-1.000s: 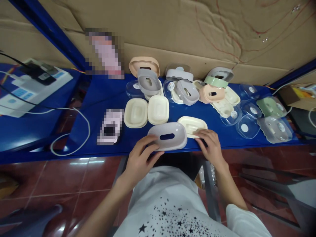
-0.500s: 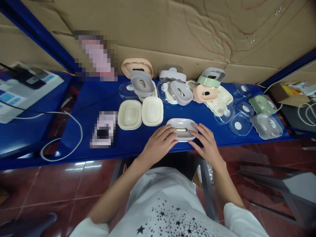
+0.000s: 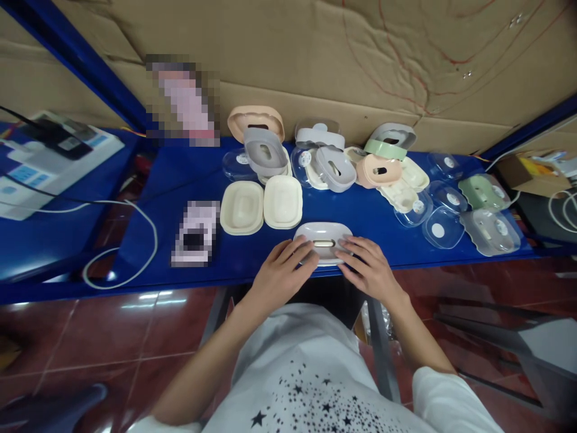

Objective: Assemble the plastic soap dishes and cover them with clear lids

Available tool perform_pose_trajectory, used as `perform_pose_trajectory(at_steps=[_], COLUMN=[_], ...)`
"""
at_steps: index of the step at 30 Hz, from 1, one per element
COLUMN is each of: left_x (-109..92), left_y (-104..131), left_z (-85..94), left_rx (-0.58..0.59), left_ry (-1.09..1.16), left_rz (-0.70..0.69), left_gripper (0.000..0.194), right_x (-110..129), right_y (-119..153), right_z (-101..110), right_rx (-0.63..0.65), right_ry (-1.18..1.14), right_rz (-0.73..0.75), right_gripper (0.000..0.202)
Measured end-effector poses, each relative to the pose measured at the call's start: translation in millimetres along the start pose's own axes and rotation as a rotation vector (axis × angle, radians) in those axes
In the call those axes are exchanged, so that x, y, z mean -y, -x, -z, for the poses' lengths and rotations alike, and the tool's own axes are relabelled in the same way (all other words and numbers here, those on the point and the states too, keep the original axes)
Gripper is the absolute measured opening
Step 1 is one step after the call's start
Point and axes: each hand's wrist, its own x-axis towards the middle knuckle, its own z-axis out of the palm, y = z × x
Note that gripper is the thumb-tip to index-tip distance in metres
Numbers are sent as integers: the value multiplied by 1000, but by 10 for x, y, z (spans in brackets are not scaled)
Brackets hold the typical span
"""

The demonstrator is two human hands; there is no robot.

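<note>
In front of me at the table's near edge sits a pale grey oval plastic shell [image 3: 323, 229] with a slot in its middle, open side up. A cream edge shows beneath it. My left hand [image 3: 283, 272] grips its left end, fingertips over the inside and thumb toward the front. At the right end my right hand [image 3: 372, 269] holds it likewise, its fingers bent over the rim. Just behind to the left, two cream rounded-square dishes [image 3: 242, 207] [image 3: 283, 202] stand side by side, seemingly stacked.
Peach shells [image 3: 378, 171], grey shells [image 3: 265, 150] and a green-rimmed one [image 3: 384, 149] are heaped at the back of the blue table [image 3: 360, 210]. Clear covers [image 3: 444, 228] lie on the right. To the left are a blurred-out object [image 3: 196, 234], a white cable [image 3: 155, 240] and a power strip [image 3: 58, 162].
Both hands have shifted slightly toward me, with fingers reaching a little further over the grey shell. The camera view has moved slightly. The other pieces appear unmoved on the table.
</note>
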Motion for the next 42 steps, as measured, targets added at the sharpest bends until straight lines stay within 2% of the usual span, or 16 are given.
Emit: perform_pose_trajectory(at_steps=[4,7,9,13,15,18,21,24,26,28,31,34,36,38,42], left_x=[29,70,97,128,131,127,121,117,120,131,162,200,218,226,225], left_y=[91,135,150,151,144,142,152,169,180,187,188,184,183,187,206], left_z=[18,0,-14,-26,-29,-31,-23,-8,2,9,15,18,19,15,-4], left_rx=[-24,-42,-41,-3,12,1,-35,-93,-138,-165,-184,-190,-152,-89,-26], left_ry=[-22,33,86,142,158,192,234,257,272,296,360,429,453,468,504], left_rz=[92,158,166,150,152,160,165,185,220,265,334,380,392,396,398], left_gripper=[28,28,26,24,25,28,28,23,19,20,40,72,87,92,91], right_x=[42,63,28,-262,-485,-780,-902,-839,-720,-565,-329,-163,-94,-27,164], right_y=[-247,-445,-595,-1058,-1352,-1727,-1877,-1727,-1469,-1131,-625,-317,-264,-304,-488], right_z=[-37,-32,9,34,-64,-291,-399,-273,-120,14,108,103,75,30,-93], right_rx=[62,131,176,120,92,162,186,22,-124,-198,-122,30,103,145,68], right_ry=[-15,-57,-108,-45,82,190,184,72,-58,-216,-411,-502,-517,-489,-372], right_rz=[83,107,126,48,-8,-30,-65,-99,-135,-184,-235,-247,-220,-190,-309], right_gripper=[36,24,23,28,40,61,57,52,53,54,52,50,48,47,62])
